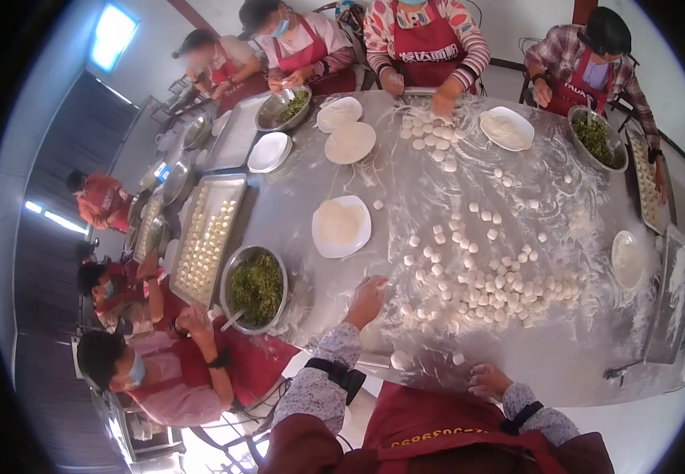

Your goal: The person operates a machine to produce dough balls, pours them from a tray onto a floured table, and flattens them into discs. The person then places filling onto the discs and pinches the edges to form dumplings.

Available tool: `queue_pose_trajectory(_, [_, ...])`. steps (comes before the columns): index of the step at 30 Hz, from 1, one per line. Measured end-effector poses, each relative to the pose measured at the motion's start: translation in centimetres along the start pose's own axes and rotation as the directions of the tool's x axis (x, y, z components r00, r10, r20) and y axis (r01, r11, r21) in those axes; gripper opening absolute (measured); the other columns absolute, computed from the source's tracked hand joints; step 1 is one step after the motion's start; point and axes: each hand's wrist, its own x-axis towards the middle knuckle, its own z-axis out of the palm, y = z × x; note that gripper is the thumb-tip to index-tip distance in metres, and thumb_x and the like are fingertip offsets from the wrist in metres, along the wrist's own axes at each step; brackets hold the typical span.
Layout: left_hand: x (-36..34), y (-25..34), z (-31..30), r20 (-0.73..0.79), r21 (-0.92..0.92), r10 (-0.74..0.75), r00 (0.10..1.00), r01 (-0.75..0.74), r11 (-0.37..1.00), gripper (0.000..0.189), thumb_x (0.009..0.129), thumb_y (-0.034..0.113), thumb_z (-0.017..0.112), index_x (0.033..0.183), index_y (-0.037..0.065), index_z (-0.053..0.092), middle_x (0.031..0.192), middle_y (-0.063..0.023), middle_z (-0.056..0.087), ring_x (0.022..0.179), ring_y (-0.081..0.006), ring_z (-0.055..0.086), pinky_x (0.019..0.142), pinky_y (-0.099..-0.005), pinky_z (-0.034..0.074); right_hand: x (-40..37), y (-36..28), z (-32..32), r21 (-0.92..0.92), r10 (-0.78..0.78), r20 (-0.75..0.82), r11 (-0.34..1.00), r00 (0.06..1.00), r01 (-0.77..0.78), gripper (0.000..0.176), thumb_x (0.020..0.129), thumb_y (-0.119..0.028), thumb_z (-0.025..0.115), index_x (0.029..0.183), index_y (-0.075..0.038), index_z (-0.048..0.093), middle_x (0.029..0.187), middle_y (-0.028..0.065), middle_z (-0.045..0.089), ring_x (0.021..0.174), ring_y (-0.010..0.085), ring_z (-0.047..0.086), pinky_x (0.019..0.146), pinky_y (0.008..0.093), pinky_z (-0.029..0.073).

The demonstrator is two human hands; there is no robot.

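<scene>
My left hand (pixel 367 300) is over the metal table (pixel 303 189), left of a large group of small white dough pieces (pixel 508 288); its fingers point forward and I see nothing held in it. At the table's near edge, my right hand (pixel 489 381) rests with its fingers curled; whether anything is under them is hidden. Two dough pieces (pixel 458 359) lie near the edge, between my hands. Beyond my left hand is a white plate (pixel 342 227) bearing flour or thin wrappers.
A steel bowl of chopped green filling (pixel 256 287) stands at the left by a tray of shaped pieces (pixel 208 237). Co-workers in red aprons surround the far and left sides. A bowl (pixel 597 140) and a floury tray (pixel 676 292) are at the right.
</scene>
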Motion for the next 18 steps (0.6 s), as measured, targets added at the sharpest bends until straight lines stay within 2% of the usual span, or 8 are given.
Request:
queue_pose_trajectory(5, [6.9,-3.9,1.3,0.085,-0.032,0.103,0.991,-0.101,0.994,0.032,0.081,0.003,0.049,0.112,0.003,0.057,0.1,-0.0196,0.059,0.095,-0.0365,0.057,0.084,-0.0429,0.046,3.4,0.2,4.8,0.012,0.051,-0.272,0.999,0.961,-0.05,0.043,0.084,-0.002,0.056,0.119,-0.01,0.032,0.102,0.0204,0.058,0.093,0.0349,0.063,0.074,0.0423,0.057])
queue_pose_trajectory(7, [8.8,-6.3,1.2,0.121,-0.051,0.126,0.985,-0.121,0.991,0.033,0.08,0.003,0.049,0.112,0.003,0.056,0.1,-0.0196,0.059,0.094,-0.0367,0.057,0.084,-0.0435,0.046,4.7,1.1,6.3,0.303,-0.061,-0.301,0.94,0.952,0.156,0.043,0.082,-0.002,0.058,0.115,-0.009,0.031,0.101,0.0229,0.058,0.094,0.0367,0.063,0.073,0.0424,0.057])
queue_pose_trajectory(11, [10.7,-8.0,-0.6,0.147,-0.026,0.018,0.989,-0.015,1.0,0.034,0.078,0.002,0.05,0.112,0.001,0.055,0.101,-0.0201,0.058,0.093,-0.0366,0.056,0.083,-0.0439,0.046,7.7,-0.9,11.4,0.377,-0.131,-0.416,0.875,0.9,0.302,0.043,0.083,-0.002,0.056,0.116,-0.009,0.03,0.1,0.0227,0.058,0.094,0.0374,0.063,0.076,0.0422,0.057])
queue_pose_trajectory(14, [11.2,-10.1,-2.8,0.179,0.108,0.169,0.969,-0.19,0.976,0.034,0.081,0.004,0.049,0.114,-0.001,0.053,0.101,-0.0213,0.057,0.094,-0.0368,0.056,0.085,-0.0446,0.045,9.6,-2.1,14.0,0.449,-0.212,-0.515,0.758,0.831,0.472,0.044,0.082,-0.001,0.056,0.118,-0.008,0.031,0.105,0.0227,0.057,0.09,0.0366,0.063,0.075,0.0412,0.056])
queue_pose_trajectory(15, [11.8,-10.1,-3.5,0.153,0.21,0.28,0.948,-0.308,0.928,0.034,0.082,0.005,0.048,0.116,-0.002,0.052,0.1,-0.022,0.057,0.094,-0.0372,0.055,0.085,-0.0449,0.044,9.9,-2.6,14.4,0.237,-0.299,-0.548,0.84,0.781,0.488,0.047,0.081,-0.001,0.059,0.12,-0.008,0.034,0.108,0.0211,0.054,0.094,0.0346,0.061,0.078,0.0432,0.054])
queue_pose_trajectory(16, [12.6,-10.1,-4.0,0.157,0.23,0.147,0.977,-0.181,0.956,0.037,0.083,0.007,0.049,0.118,-0.001,0.05,0.103,-0.0233,0.056,0.096,-0.0379,0.054,0.085,-0.0454,0.043,10.1,-3.1,14.9,0.012,-0.387,-0.557,0.881,0.734,0.474,0.05,0.079,-0.001,0.061,0.122,-0.008,0.037,0.112,0.0195,0.051,0.097,0.0325,0.059,0.081,0.0452,0.051])
queue_pose_trajectory(17, [13.4,-9.9,-4.4,0.159,0.255,0.01,0.987,-0.051,0.966,0.039,0.083,0.009,0.05,0.121,-0.001,0.049,0.106,-0.0245,0.055,0.097,-0.0386,0.053,0.086,-0.0459,0.043,9.9,-4.1,15.9,0.026,-0.371,-0.58,0.881,0.725,0.472,0.05,0.079,-0.001,0.061,0.122,-0.008,0.037,0.112,0.0195,0.051,0.097,0.0325,0.059,0.081,0.0452,0.051])
queue_pose_trajectory(18, [14.2,-9.5,-4.6,0.124,0.251,0.019,0.992,-0.05,0.967,0.042,0.083,0.01,0.051,0.124,0.0,0.047,0.112,-0.0252,0.052,0.101,-0.0387,0.051,0.088,-0.0461,0.041,9.2,-5.4,17.5,-0.411,-0.591,-0.567,0.807,0.575,0.424,0.052,0.077,-0.004,0.064,0.123,-0.011,0.041,0.116,0.0191,0.049,0.104,0.0313,0.055,0.085,0.0475,0.048])
